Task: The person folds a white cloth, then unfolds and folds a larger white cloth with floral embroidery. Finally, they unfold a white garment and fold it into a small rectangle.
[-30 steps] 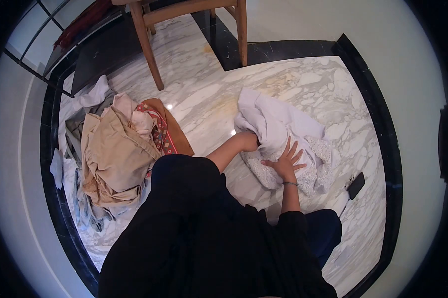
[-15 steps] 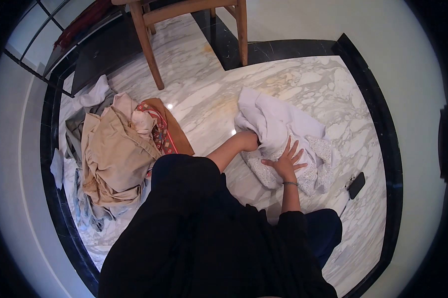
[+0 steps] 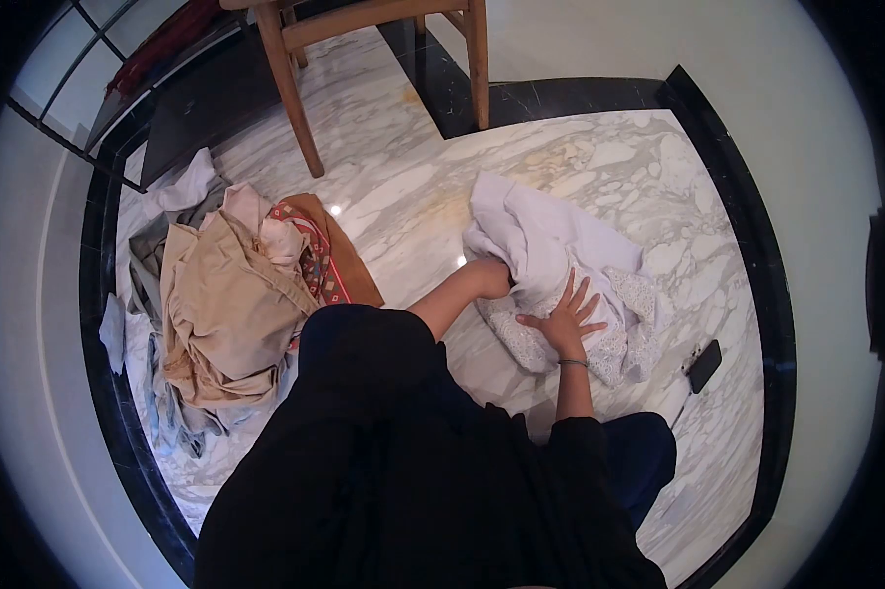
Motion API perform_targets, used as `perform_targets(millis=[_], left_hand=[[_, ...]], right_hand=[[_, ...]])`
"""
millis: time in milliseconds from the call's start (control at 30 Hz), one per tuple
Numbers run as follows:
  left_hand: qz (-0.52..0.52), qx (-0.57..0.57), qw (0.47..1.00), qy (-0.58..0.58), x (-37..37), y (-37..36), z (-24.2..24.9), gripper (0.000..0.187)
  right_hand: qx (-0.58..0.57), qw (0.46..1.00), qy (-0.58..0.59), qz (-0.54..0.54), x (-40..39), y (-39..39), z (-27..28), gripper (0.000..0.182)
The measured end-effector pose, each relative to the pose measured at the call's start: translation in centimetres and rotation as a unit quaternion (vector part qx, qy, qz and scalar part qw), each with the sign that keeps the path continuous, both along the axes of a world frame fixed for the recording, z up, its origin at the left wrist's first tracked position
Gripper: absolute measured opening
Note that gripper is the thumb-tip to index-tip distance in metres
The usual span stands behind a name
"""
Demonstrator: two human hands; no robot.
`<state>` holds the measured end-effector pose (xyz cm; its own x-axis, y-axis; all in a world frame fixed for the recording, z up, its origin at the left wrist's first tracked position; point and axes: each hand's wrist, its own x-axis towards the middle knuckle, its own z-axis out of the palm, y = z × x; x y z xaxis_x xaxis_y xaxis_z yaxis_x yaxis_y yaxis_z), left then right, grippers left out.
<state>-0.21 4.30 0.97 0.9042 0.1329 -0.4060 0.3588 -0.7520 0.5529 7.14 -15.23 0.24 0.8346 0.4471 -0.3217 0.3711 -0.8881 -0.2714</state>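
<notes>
A white garment [image 3: 599, 236] with lacy, patterned edging lies bunched on the marble floor in front of me. My left hand [image 3: 491, 279] reaches into a fold at its left side, and the cloth hides the fingers. On top of the lacy part rests my right hand [image 3: 566, 322], open and flat with the fingers spread. To the left is a heap of clothes, with beige trousers [image 3: 221, 304] uppermost and a red patterned cloth [image 3: 317, 245] beside a brown one [image 3: 349, 257].
A wooden chair [image 3: 290, 98] stands at the back. Near the right wall a black phone-like object [image 3: 704, 367] lies on the floor. A black metal rack [image 3: 79, 147] is at the far left, and dark borders [image 3: 756, 226] edge the marble floor [image 3: 403, 206].
</notes>
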Motion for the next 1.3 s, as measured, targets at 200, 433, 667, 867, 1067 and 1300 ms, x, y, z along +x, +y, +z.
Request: perform_targets(millis=[200, 433, 667, 867, 1067, 1300], left_hand=[[0.012, -0.075, 0.991, -0.112, 0.3, 2.8, 0.0, 0.035], [0.394, -0.003, 0.810, -0.434, -7.4, 13.0, 8.9, 0.022], [0.572, 0.051, 0.638, -0.513, -27.4, 26.5, 10.9, 0.025], [0.567, 0.214, 0.650, -0.458, -37.9, 36.9, 12.2, 0.026], [0.546, 0.384, 0.720, -0.187, -41.8, 41.9, 3.0, 0.056], [0.453, 0.426, 0.783, 0.027, -42.3, 45.2, -2.7, 0.075]], right_hand=[[0.035, 0.995, -0.087, -0.021, 2.1, -0.3, -2.0, 0.105], [0.353, 0.932, 0.077, -0.041, -1.0, 5.0, 3.5, 0.051], [0.452, 0.851, 0.123, 0.237, -17.2, 16.5, 12.8, 0.046], [0.233, 0.829, -0.044, 0.506, -28.9, 19.0, 13.0, 0.073], [-0.129, 0.765, -0.206, 0.597, -35.2, 22.7, 11.2, 0.092], [-0.156, 0.759, -0.189, 0.603, -35.5, 25.8, 7.7, 0.089]])
